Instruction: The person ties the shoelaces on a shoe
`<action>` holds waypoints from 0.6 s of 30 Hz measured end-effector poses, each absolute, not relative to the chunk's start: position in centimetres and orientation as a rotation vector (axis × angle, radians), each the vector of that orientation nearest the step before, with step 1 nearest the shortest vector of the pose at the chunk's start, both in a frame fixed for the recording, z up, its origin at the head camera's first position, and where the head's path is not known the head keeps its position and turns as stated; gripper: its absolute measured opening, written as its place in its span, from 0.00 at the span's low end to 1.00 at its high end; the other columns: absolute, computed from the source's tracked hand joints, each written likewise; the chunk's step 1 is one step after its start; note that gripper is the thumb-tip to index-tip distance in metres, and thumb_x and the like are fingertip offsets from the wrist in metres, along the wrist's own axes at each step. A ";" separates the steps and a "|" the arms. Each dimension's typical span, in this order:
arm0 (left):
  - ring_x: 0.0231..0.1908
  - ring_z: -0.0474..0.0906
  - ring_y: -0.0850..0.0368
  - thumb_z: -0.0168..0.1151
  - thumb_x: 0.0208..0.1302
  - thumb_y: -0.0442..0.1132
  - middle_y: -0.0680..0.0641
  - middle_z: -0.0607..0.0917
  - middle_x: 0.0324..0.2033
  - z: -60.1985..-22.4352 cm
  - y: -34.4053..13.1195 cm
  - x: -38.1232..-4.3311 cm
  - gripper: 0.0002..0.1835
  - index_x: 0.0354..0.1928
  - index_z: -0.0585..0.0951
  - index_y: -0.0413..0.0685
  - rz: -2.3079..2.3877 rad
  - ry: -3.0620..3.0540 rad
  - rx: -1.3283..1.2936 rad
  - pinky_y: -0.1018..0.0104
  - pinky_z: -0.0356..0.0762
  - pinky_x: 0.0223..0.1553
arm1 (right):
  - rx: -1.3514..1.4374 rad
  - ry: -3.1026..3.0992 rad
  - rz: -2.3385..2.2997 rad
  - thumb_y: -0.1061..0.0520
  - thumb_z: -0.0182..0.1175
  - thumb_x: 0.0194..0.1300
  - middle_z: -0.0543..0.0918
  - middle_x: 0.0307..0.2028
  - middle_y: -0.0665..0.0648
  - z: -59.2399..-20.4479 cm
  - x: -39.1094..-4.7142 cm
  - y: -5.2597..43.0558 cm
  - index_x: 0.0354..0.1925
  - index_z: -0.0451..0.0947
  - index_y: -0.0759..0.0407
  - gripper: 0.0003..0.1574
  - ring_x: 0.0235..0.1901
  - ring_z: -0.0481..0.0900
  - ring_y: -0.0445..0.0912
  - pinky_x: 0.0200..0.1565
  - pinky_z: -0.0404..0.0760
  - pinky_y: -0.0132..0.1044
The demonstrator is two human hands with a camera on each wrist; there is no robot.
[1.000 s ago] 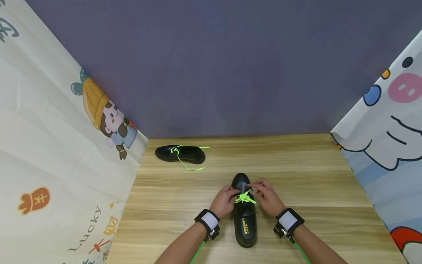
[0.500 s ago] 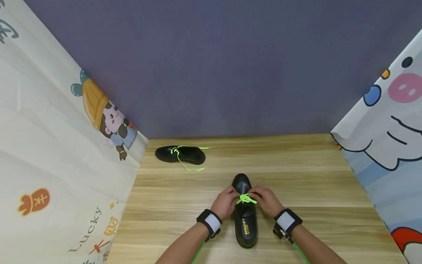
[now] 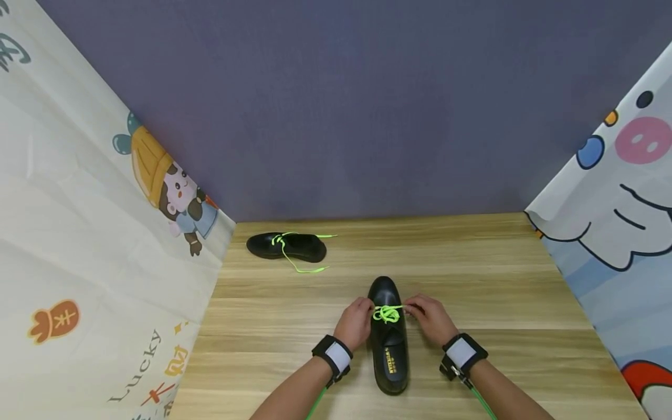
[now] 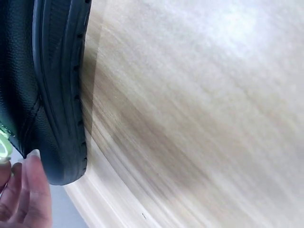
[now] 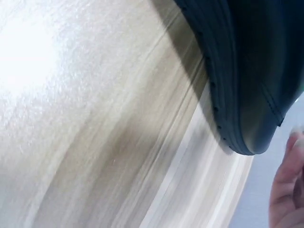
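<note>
A black leather shoe (image 3: 390, 356) stands upright with its toe pointing away from me. Bright green shoelaces (image 3: 387, 315) are bunched in a knot over its tongue. My left hand (image 3: 354, 322) pinches a lace on the shoe's left side; in the left wrist view its fingers (image 4: 37, 187) are beside the shoe's dark upper, close to a green loop. On the other side, my right hand (image 3: 431, 319) pinches a lace end drawn out taut to the right. Only part of the right hand's fingers (image 5: 287, 175) shows in the right wrist view, and the lace there is mostly hidden.
Another black shoe (image 3: 301, 247) lies at the back left of the wooden tabletop (image 3: 472, 268), its green laces loose. A dark grey-blue panel (image 3: 367, 116) rises behind. Printed white sheets flank the left and right sides.
Both hands have come to the laces and moved apart sideways. The lace between them is now stretched, and the loose ends of the knot have drawn into a tighter bunch.
</note>
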State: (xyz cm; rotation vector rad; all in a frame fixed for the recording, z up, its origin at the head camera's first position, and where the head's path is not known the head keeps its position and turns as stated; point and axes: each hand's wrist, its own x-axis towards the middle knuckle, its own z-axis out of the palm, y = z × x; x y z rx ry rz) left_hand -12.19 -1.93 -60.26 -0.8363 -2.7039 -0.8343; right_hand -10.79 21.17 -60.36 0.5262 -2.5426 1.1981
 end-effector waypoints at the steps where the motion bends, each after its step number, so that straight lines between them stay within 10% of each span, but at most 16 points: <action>1: 0.32 0.80 0.59 0.65 0.63 0.28 0.50 0.79 0.34 -60.3 -1.9 -12.1 0.06 0.38 0.79 0.45 -0.831 -2.707 -0.831 0.71 0.79 0.33 | 0.518 -2.534 1.190 0.70 0.67 0.61 0.83 0.34 0.55 -60.4 -10.7 21.1 0.41 0.84 0.61 0.10 0.33 0.78 0.39 0.33 0.78 0.34; 18: 0.31 0.72 0.65 0.69 0.64 0.34 0.50 0.75 0.36 -60.6 -1.7 -11.3 0.07 0.42 0.82 0.44 -1.234 -2.713 -0.755 0.75 0.73 0.35 | 0.641 -2.518 1.113 0.66 0.77 0.51 0.73 0.30 0.49 -58.9 -9.2 18.3 0.35 0.81 0.60 0.15 0.28 0.70 0.36 0.28 0.72 0.27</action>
